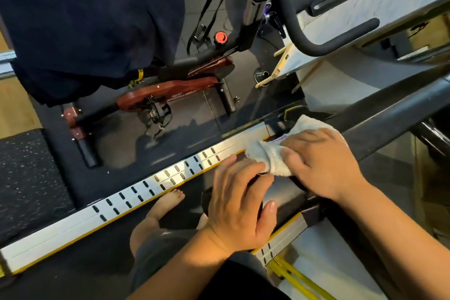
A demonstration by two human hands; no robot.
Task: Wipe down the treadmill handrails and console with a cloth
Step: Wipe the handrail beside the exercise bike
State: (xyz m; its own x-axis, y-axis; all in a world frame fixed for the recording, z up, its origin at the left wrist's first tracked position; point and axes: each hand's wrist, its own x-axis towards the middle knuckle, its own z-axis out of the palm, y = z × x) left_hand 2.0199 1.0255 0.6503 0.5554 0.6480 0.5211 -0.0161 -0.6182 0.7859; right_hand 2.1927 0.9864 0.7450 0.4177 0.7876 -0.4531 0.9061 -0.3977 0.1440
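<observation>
A white terry cloth (272, 156) lies folded over the near end of the treadmill's black handrail (389, 112), which runs up to the right. My right hand (323, 161) presses on the cloth with its fingers curled over it. Just below it, my left hand (241, 204) grips the end of the same handrail, thumb on the near side, fingertips touching the cloth's edge. The console is out of view.
A silver side rail (136, 200) with black slots and a yellow edge runs diagonally beside the black belt, where my bare foot (168, 202) stands. Beyond it stands an exercise bike (170, 95) with a dark towel (90, 27) draped at upper left.
</observation>
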